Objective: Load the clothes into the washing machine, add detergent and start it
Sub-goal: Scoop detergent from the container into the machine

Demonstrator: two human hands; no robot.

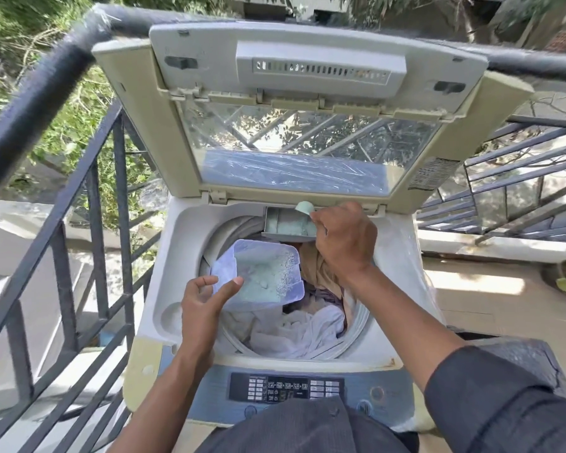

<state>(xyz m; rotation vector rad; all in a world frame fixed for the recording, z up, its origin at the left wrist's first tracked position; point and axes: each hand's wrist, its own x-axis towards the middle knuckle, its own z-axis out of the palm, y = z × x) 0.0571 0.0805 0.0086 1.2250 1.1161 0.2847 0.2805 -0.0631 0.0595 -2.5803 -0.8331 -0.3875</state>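
Green powder could spill onto the clothes (pixel 294 325) if your right hand (pixel 342 238), closed around the scoop (pixel 305 208) at the detergent drawer (pixel 288 223), tips early, or your left hand (pixel 206 297), gripping the open tub (pixel 262 276) over the drum, tilts.

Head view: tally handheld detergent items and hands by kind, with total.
Detergent container: 1, in the left hand
Scoop: 1, in the right hand over the dispenser drawer
Hands: 2
Total: 4

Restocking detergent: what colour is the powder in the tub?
Pale green powder, clearest in the head view.
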